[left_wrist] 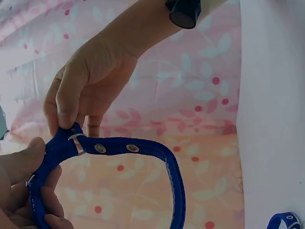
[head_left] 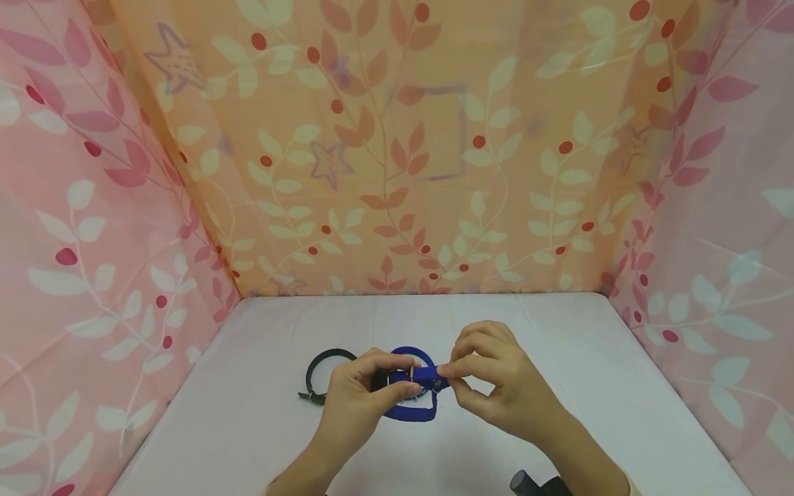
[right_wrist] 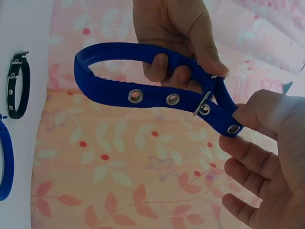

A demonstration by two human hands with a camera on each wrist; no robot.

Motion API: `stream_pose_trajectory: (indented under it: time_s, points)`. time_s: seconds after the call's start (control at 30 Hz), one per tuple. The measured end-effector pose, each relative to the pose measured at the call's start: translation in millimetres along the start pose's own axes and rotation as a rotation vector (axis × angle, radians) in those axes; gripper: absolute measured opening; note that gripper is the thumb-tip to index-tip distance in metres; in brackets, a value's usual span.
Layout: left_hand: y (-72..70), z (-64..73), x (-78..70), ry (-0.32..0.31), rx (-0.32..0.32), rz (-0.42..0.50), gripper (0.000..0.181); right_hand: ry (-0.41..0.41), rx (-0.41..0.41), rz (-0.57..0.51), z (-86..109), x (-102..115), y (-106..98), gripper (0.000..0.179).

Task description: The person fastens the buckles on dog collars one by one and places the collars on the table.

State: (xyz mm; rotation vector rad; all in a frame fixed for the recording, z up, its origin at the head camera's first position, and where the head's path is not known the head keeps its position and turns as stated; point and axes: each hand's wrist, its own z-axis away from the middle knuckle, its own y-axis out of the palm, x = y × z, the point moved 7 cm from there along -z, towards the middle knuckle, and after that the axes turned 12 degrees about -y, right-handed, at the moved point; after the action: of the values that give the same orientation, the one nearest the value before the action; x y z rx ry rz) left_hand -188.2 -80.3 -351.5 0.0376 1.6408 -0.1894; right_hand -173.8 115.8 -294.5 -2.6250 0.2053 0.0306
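Observation:
A blue collar (right_wrist: 155, 98) with metal eyelets is held up between both hands, its band bent into a loop. My left hand (head_left: 360, 389) grips the band beside the metal buckle (right_wrist: 202, 104), thumb on one side and fingers on the other. With thumb and fingertips, my right hand (head_left: 502, 379) pinches the strap's tip, which passes through the buckle frame. In the left wrist view, two eyelets show on the band just past the buckle. My fingers hide part of the band at the left-hand grip.
On the white table (head_left: 248, 427) lie a black collar (head_left: 331, 352), left of my left hand, and a second blue collar (right_wrist: 9, 162) beyond the held one. A dark device (left_wrist: 185, 14) is on my right wrist. Patterned cloth walls (head_left: 384, 172) enclose the back and sides.

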Motion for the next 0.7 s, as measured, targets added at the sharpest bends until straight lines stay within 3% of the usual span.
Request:
stream_pose_trajectory:
  time_s: [0.17, 0.3, 0.43, 0.53, 0.7]
  points:
    - [1.9, -0.2, 0.1, 0.015, 0.028, -0.023, 0.026, -0.014, 0.03, 0.018, 0.1, 2.4, 3.2, 0.014]
    - [3.6, -0.2, 1.5, -0.002, 0.057, -0.044, 0.025, -0.004, 0.048, 0.012, 2.0, 1.8, 6.1, 0.012]
    - [6.4, 0.8, 0.1, 0.027, 0.089, -0.054, 0.024, 0.009, 0.048, -0.012, 3.8, 2.2, 9.1, 0.013]
    - [6.3, 0.7, -1.2, 0.039, 0.096, -0.043, 0.024, 0.068, 0.045, -0.024, 5.3, 0.2, 10.5, 0.018]
    - [3.7, 0.0, -1.7, 0.006, 0.085, 0.0, 0.024, 0.245, 0.088, -0.056, 10.7, -6.3, 15.9, 0.039]
